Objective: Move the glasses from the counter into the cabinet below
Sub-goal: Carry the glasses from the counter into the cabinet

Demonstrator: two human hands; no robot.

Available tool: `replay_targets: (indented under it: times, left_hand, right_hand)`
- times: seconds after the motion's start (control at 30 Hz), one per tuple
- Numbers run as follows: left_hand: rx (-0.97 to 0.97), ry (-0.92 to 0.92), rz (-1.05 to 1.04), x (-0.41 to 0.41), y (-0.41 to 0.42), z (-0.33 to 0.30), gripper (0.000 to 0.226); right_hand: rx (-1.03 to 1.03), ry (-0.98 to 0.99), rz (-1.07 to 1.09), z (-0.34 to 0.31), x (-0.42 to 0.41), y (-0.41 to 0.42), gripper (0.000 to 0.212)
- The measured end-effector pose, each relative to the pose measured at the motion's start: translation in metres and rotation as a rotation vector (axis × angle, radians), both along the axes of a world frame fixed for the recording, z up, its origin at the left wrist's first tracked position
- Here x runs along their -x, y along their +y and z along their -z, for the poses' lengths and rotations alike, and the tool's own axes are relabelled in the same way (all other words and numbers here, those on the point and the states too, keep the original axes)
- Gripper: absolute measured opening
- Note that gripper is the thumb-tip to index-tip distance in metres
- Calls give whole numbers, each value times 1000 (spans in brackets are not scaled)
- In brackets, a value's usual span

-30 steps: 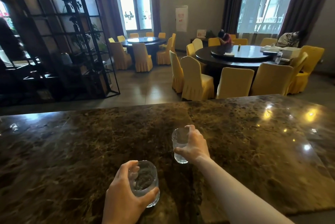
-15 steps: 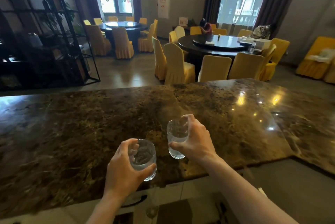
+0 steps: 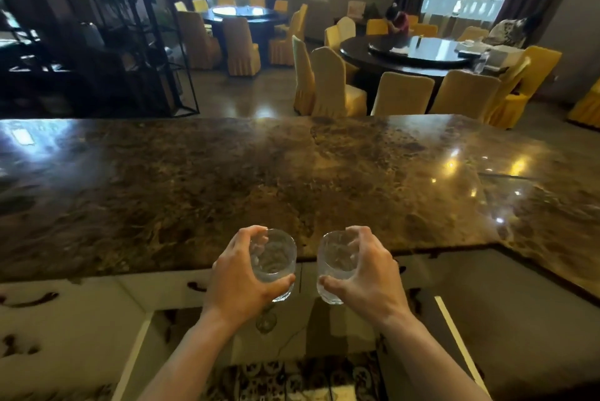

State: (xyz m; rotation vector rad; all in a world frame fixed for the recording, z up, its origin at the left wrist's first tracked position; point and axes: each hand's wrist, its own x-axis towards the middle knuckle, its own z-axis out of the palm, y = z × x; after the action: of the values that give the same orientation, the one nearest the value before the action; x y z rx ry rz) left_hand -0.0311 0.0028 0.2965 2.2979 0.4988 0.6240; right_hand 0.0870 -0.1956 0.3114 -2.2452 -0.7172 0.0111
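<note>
1. Fingers [image 3: 256,240] of the left hand [image 3: 238,283] are wrapped round one glass [image 3: 274,262]; the right hand [image 3: 367,277] is clamped on the other glass [image 3: 336,266].
2. Both glasses hang just past the marble tabletop [image 3: 227,180] edge, over the white cabinet [image 3: 97,300] front.

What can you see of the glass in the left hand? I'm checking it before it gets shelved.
The glass is a short, clear tumbler with a thick, faceted base and no stem, apparently empty. It is roughly upright, mouth towards the camera. The left hand holds it from the side, fingers over the far rim, thumb across the lower wall. It is in the air at the near edge of the counter, not resting on it.
</note>
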Motion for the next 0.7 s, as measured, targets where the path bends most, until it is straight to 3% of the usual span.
replay_targets:
  times: [0.4, 0.7]
  left_hand:
    - [49, 99, -66, 13, -103, 70, 88]
    - [115, 246, -101, 11, -103, 197, 91]
  right_hand:
    - [35, 155, -104, 88, -3, -86, 85]
    - [123, 226, -43, 203, 0, -85, 95]
